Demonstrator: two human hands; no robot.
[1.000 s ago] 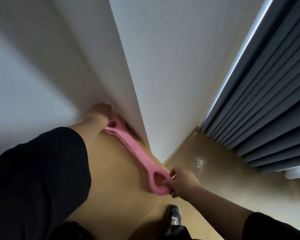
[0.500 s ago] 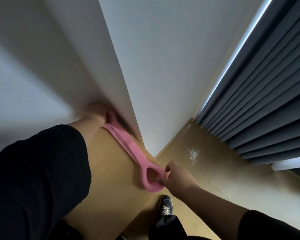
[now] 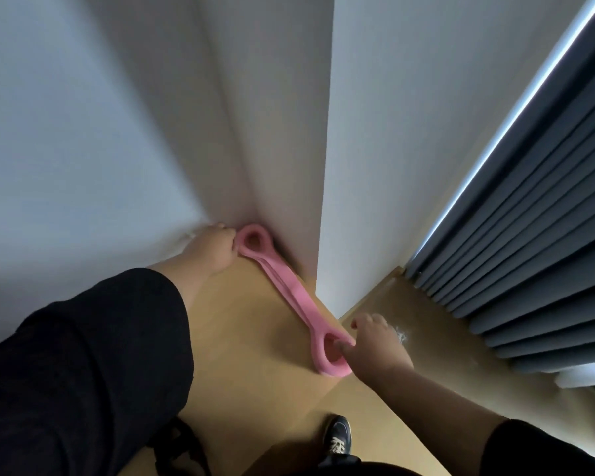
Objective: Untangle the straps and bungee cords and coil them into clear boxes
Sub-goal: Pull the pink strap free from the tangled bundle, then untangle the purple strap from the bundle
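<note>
My left hand [image 3: 211,249] pinches the far loop of the pink strap [image 3: 291,297], now opened round rather than flattened; my right hand [image 3: 373,345] hooks a finger through the near loop — the strap lies stretched along the wooden surface [image 3: 248,355] beside the wall [image 3: 282,132]; both hands have shifted rightward in view.

The strap [image 3: 291,297] lies stretched on the surface [image 3: 241,338], running from the far corner against the wall [image 3: 289,149] toward the near right edge. My left hand [image 3: 208,250] holds its far loop, my right hand [image 3: 375,345] its near loop. Right of the surface, lower down, is the floor [image 3: 443,338], with the curtain [image 3: 547,207] beyond it. My shoe [image 3: 337,438] stands on the floor below the surface's near edge.
</note>
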